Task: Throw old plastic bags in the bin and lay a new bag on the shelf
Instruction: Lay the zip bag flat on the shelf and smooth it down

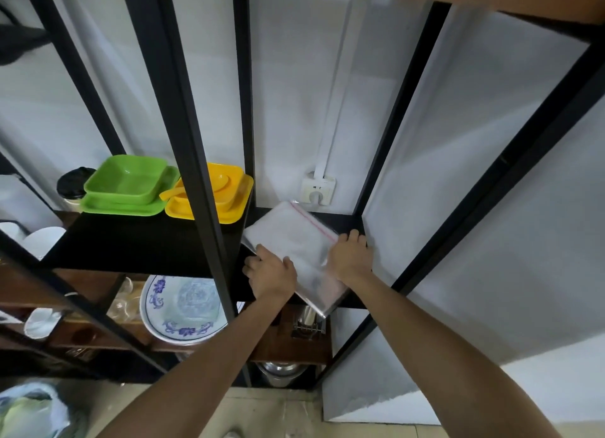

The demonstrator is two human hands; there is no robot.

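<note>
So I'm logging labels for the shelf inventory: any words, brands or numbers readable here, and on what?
None can be read.
Clear bag under both hands: a red zip line, no print.
Wall socket: no legible marking.
Blue-patterned plate: ornament only.

The bag (294, 251) is thin clear plastic, faintly glossy and wrinkled, with a red strip along its seal. It lies on a shelf (137, 244) of matt black board, held in a frame (183, 110) of smooth black-painted metal. The green tray (127, 188) and yellow tray (212, 195) are shiny moulded plastic. Below, a plate (183, 310) looks like glazed ceramic with blue print, resting on a lower shelf (291, 346) of dark brown wood. The wall (294, 93) is flat matt white.
</note>
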